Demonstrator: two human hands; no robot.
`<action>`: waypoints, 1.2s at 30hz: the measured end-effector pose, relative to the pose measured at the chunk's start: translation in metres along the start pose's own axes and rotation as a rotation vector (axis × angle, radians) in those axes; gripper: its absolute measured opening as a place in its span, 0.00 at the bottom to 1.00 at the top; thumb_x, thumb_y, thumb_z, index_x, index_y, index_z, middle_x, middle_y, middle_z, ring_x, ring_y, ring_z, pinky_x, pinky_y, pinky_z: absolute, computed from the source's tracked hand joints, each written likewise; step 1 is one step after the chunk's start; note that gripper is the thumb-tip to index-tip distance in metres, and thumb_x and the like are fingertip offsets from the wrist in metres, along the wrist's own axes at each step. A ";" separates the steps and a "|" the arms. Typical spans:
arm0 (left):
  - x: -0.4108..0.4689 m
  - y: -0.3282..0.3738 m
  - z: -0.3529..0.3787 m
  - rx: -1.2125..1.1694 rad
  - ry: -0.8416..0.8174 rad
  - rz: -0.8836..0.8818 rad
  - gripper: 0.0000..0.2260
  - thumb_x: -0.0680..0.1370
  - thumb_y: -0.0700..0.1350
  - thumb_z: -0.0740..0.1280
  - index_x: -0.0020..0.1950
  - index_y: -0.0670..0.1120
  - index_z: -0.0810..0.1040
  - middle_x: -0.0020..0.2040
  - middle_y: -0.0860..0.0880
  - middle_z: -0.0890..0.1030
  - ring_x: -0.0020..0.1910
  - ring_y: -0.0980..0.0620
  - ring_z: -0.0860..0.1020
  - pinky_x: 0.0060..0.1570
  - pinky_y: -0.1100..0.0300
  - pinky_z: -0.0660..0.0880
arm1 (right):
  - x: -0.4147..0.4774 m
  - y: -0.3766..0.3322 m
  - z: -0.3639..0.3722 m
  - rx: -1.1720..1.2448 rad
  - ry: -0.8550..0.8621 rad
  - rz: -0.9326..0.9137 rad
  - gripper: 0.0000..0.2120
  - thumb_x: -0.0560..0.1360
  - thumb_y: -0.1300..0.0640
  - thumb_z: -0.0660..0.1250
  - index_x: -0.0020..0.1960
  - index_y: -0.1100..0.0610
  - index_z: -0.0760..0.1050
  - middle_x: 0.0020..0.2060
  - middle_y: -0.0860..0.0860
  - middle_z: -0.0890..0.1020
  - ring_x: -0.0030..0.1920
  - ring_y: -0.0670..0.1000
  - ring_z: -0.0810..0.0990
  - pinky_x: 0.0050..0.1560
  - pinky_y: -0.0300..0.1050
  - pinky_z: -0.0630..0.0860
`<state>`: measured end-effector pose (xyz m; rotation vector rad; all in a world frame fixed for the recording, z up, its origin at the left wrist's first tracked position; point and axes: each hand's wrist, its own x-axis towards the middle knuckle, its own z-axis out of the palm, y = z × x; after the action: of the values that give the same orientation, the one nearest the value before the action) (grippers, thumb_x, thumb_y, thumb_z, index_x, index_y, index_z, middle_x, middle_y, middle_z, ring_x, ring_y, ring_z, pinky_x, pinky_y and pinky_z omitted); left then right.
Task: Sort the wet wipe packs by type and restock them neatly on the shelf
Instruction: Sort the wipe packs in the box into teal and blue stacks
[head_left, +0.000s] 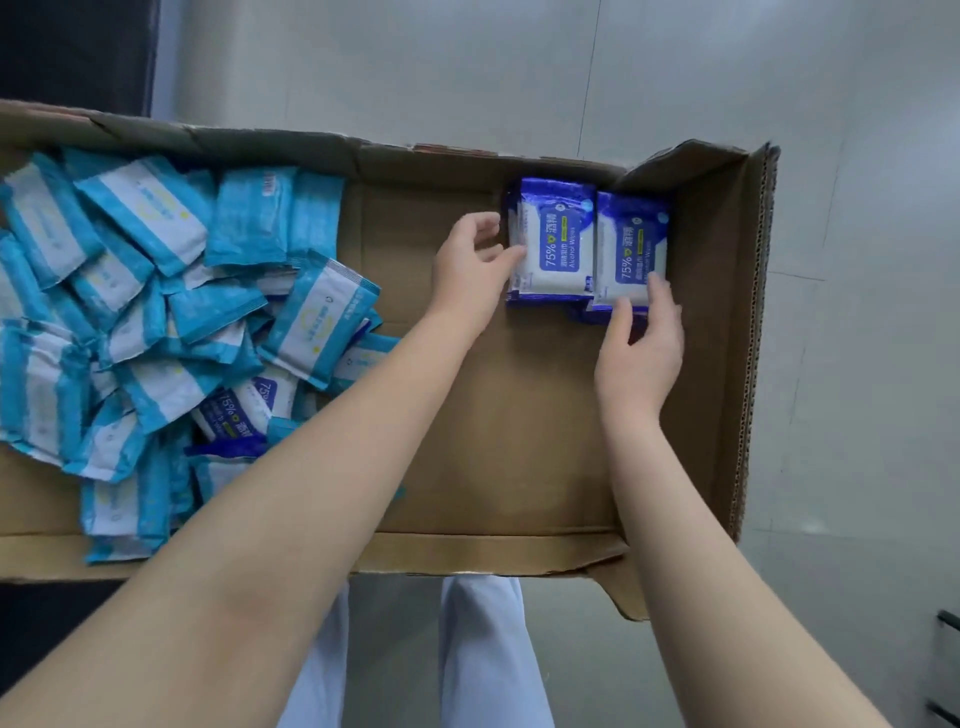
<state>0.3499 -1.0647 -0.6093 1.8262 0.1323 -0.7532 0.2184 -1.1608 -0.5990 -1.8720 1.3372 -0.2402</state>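
Head view, looking down into a shallow cardboard box on a grey floor.

- Dark-blue "75% Alcohol Wipes" packs: two short stacks side by side in the far-right corner of the box, touching each other. The left stack sits against the far wall. The right stack is just beside the right wall, under a folded-in flap.
- Left hand: fingers loosely bent, tips against the left side of the left stack. It touches the edge and is not wrapped round it. Can't tell how hard it presses.
- Right hand: fingers straight and close together, lying on the near end of the right stack's top pack, thumb at the stack's near-left corner. It looks like a flat press rather than a pinch.
- Light-blue packs: a loose, unsorted pile filling the left half of the box, overlapping at all angles, well apart from the stacks.
- Stray dark-blue pack: mixed into the near-right part of that pile, partly buried. Another dark-blue edge shows just nearer.
- Bare cardboard lies between the pile and the stacks, and both forearms cross it.
- Pale trouser legs show below the box's near wall.
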 end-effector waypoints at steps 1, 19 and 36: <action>-0.010 -0.002 -0.017 0.016 -0.014 0.030 0.17 0.78 0.43 0.70 0.66 0.47 0.74 0.64 0.52 0.77 0.55 0.60 0.76 0.44 0.76 0.73 | -0.009 -0.006 0.006 0.012 -0.043 -0.008 0.21 0.83 0.54 0.61 0.75 0.54 0.68 0.73 0.50 0.71 0.75 0.48 0.65 0.74 0.43 0.62; 0.043 -0.110 -0.430 0.661 0.199 -0.190 0.35 0.78 0.60 0.65 0.80 0.57 0.52 0.81 0.49 0.46 0.79 0.42 0.46 0.75 0.46 0.50 | -0.134 -0.215 0.323 -0.681 -0.862 -0.496 0.26 0.80 0.34 0.52 0.77 0.32 0.51 0.81 0.44 0.44 0.79 0.62 0.41 0.75 0.66 0.42; -0.050 -0.165 -0.380 0.478 -0.025 -0.093 0.21 0.83 0.53 0.60 0.76 0.59 0.63 0.78 0.53 0.59 0.78 0.49 0.54 0.74 0.52 0.54 | -0.156 -0.117 0.253 -0.940 -0.986 -0.410 0.25 0.80 0.33 0.51 0.76 0.31 0.53 0.80 0.43 0.43 0.78 0.66 0.51 0.77 0.61 0.45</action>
<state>0.4020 -0.6519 -0.6411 2.2732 0.0203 -0.9305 0.3787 -0.8874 -0.6389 -2.4436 0.3354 1.1578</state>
